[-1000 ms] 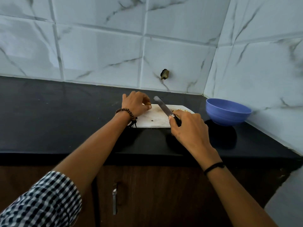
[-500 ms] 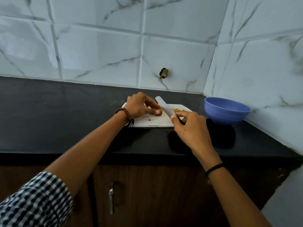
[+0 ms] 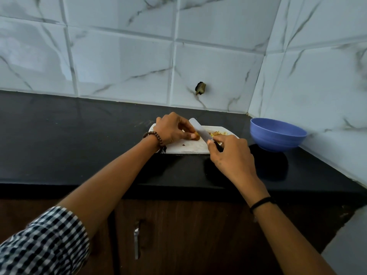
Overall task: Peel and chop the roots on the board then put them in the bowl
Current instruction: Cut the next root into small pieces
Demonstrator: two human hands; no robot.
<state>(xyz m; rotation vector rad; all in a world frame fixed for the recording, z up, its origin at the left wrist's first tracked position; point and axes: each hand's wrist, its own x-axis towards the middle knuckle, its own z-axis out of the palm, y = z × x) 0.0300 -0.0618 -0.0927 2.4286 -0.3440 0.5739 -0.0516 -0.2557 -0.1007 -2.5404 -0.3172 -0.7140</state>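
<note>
A board (image 3: 188,148) and blue bowl (image 3: 278,138), contents unseen, were set on a black counter (image 3: 79,139). A root (image 3: 196,136) was pinched by the left hand (image 3: 170,130), a knife (image 3: 201,131) gripped by the right hand (image 3: 232,155).

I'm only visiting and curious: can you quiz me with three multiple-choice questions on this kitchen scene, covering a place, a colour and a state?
1. Where is the bowl? A) right of the board B) on the board C) left of it
2. The bowl's colour? A) red B) blue C) green
3. The right hand is: A) open B) gripping the knife C) holding a spoon
Answers: 1A, it stands on the counter past the board's right edge; 2B, its wall is blue; 3B, fingers curl round the handle.
</note>
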